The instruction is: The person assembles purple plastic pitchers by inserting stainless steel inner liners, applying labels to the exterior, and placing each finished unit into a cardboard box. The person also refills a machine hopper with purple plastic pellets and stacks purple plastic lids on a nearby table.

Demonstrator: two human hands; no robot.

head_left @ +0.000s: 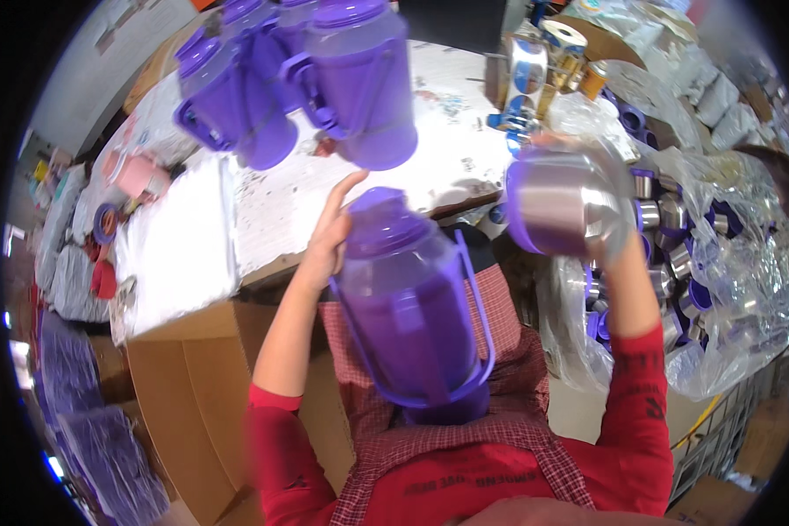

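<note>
A large translucent purple jug (412,307) with a purple lid and carry frame stands on my lap, upright. My left hand (331,230) grips it at the lid's left side. My right hand (607,197) is raised to the right and holds a shiny steel cup with a purple rim (554,209), lying sideways inside a clear plastic wrap. Both forearms wear red sleeves.
Several finished purple jugs (324,79) stand on the white worn table (263,210) ahead. A clear bag of steel cups (710,263) sits at right. Tape rolls (535,61) lie at the table's far right. An open cardboard box (193,386) is at lower left.
</note>
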